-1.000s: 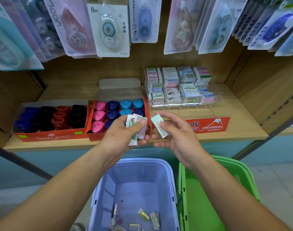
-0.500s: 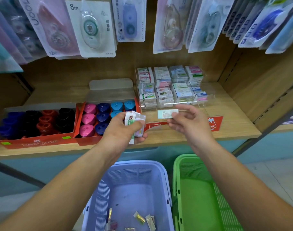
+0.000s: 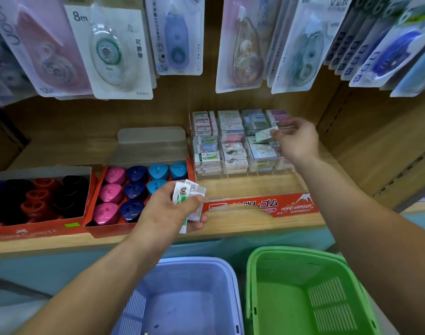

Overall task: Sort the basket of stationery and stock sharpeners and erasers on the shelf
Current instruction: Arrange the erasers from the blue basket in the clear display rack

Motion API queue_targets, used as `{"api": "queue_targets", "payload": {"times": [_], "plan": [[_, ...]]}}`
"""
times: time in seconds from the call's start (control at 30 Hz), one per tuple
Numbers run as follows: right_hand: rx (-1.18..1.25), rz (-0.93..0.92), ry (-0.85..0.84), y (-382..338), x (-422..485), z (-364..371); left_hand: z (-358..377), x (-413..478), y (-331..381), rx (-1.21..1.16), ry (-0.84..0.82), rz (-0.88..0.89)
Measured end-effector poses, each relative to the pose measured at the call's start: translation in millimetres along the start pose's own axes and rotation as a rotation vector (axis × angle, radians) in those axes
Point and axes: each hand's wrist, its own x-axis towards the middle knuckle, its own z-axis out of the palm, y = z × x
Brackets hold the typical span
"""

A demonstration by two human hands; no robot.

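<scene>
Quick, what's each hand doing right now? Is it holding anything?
Left hand: grips a bunch of erasers.
Right hand: pinches a single eraser at the clear rack.

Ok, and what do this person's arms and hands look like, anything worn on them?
The left hand and right hand are bare: no gloves, rings or watch show. The left forearm and right forearm are uncovered up to the frame edge, with no sleeve, bracelet or marking visible.
</scene>
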Motion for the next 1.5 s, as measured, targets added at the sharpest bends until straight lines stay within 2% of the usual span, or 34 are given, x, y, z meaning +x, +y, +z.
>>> {"api": "queue_targets", "payload": {"times": [0.17,0.33,0.53,0.63,0.7,0.83,0.9,1.07,1.2,1.5], "plan": [[-0.146,-0.090,-0.045,8.6,13.5,13.1,1.1,4.7,1.0,-0.015,0.021,0.004],[-0.275,-0.161,0.007,20.5,16.4,22.5,0.8,3.6,0.5,-0.018,0.018,0.003],[-0.266,-0.159,0.036,16.5,12.2,23.9,-1.6,1.2,-0.8,-0.023,0.001,0.005],[-0.273,-0.237,0.100,8.7,-18.0,16.8,-2.5,-2.3,2.1,-0.028,-0.022,0.001],[-0.154,-0.304,0.017,-2.5,-52.1,12.6,-3.1,-5.7,4.7,-0.038,-0.041,0.000],[0.181,-0.206,-0.486,-29.4,-131.2,13.1,-3.1,-12.7,6.3,-0.055,-0.078,0.015],[0.273,-0.137,-0.638,-35.4,-156.8,17.4,-2.7,-16.4,6.1,-0.043,-0.098,0.044],[0.362,-0.054,-0.682,-39.1,-177.2,17.2,-3.9,-23.9,7.9,-0.040,-0.150,0.082],[0.571,0.081,-0.661,-38.7,-179.8,9.3,-4.0,-29.4,12.0,-0.140,-0.159,0.041],[0.626,0.116,-0.694,-28.7,-183.6,4.0,-3.0,-29.2,10.6,-0.133,-0.113,0.046]]}}
